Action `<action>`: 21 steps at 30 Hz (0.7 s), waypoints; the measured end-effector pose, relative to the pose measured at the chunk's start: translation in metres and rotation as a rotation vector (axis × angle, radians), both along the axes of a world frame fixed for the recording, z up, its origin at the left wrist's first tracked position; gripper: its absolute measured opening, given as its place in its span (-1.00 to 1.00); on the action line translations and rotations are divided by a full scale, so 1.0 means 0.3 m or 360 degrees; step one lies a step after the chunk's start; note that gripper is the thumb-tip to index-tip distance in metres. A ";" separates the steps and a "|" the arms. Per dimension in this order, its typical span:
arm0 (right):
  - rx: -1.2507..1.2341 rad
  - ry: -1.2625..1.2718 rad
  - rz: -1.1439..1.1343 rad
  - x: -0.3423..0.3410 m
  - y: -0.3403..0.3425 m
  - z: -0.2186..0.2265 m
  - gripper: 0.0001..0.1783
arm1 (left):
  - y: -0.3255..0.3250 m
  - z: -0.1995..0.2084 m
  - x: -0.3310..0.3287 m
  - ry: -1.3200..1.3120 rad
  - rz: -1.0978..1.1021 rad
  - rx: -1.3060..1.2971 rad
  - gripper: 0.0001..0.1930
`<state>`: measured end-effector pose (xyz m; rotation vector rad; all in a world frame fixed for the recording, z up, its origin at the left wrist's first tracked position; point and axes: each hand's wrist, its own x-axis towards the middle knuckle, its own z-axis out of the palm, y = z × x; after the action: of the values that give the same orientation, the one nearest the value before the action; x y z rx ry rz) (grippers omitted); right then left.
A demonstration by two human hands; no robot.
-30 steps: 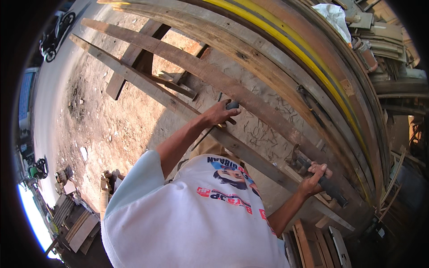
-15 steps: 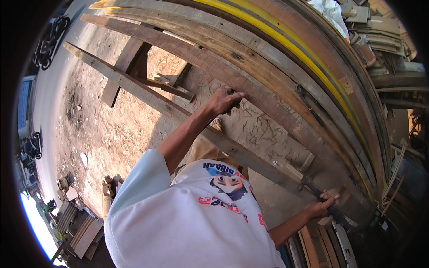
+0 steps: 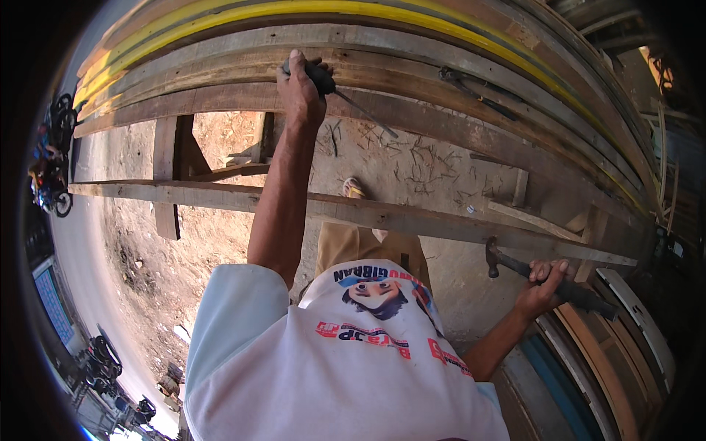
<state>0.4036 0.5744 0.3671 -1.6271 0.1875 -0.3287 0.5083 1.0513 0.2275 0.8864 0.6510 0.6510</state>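
My left hand (image 3: 301,92) is closed round the black handle of a screwdriver-like tool (image 3: 366,115), over the long wooden boards. Its thin metal shaft points down to the right, over the gap between timbers; its tip is too small to make out. On the right, my right hand (image 3: 542,290) grips a hammer (image 3: 512,264) by its dark handle, the head hanging beside the near wooden beam (image 3: 412,220). A pair of long-handled pincers (image 3: 478,93) lies on the boards (image 3: 382,70) between the two hands, farther off.
Yellow-edged boards (image 3: 243,16) run along the far side. Cross pieces (image 3: 168,169) join the beams at the left. Below, my sandalled foot (image 3: 354,188) stands on dirt with wood scraps. More planks (image 3: 596,353) lean at lower right; motorcycles (image 3: 55,165) stand by the road.
My view has turned, so the boards lie more level. My left hand has moved up and left to the far boards, and the tool's shaft now shows. The hammer stays in my right hand.
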 end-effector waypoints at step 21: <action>0.0057 0.0220 -0.0549 -0.761 -0.367 -0.173 -0.76 | 0.405 -0.272 -0.060 0.1343 -0.0345 0.1919 -0.24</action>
<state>0.1754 0.4642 0.3151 -1.5806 0.5797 -0.4724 0.4902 1.1728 0.1460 2.3945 0.8708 0.4086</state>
